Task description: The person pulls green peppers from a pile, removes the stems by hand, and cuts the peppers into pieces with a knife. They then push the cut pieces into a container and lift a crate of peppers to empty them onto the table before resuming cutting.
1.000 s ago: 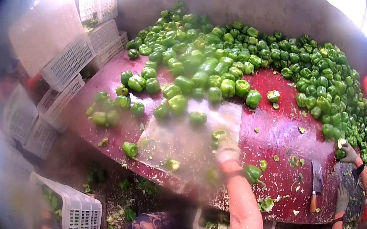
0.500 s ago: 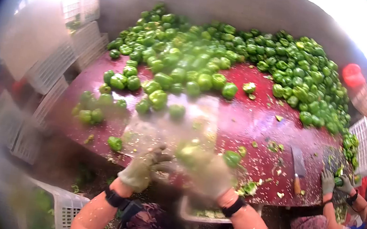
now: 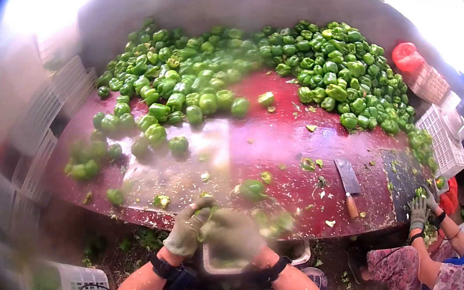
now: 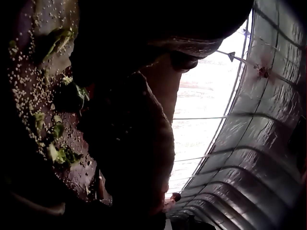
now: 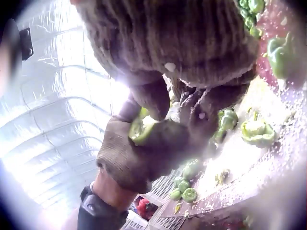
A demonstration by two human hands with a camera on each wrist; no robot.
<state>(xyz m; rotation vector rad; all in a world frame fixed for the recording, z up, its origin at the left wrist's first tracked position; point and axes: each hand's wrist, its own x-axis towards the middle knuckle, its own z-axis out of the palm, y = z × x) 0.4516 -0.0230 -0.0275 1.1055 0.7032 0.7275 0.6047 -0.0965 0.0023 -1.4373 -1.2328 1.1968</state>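
At the table's near edge, in the head view, are my gloved left hand (image 3: 187, 231) and right hand (image 3: 234, 234), close together; the right is blurred. The right wrist view shows the left hand (image 5: 127, 155) curled round a green pepper (image 5: 139, 129) with a pale cut opening. Above it, the curled fingers of the right hand (image 5: 172, 43) pinch at the whitish core (image 5: 175, 112) by the opening. The left wrist view is mostly dark, with the left hand (image 4: 136, 129) a silhouette. A whole pepper (image 3: 252, 189) lies beyond the hands.
A large pile of green peppers (image 3: 337, 71) covers the back of the red table (image 3: 279, 146). A cleaver (image 3: 347, 179) lies to the right, near another person (image 3: 433, 271) in gloves. White crates (image 3: 437, 138) stand at both sides; a pale tub (image 3: 223, 271) is below the hands.
The head view has swung right. My left hand has come into view, and my right hand has drawn back from over the table to meet it at the near edge.
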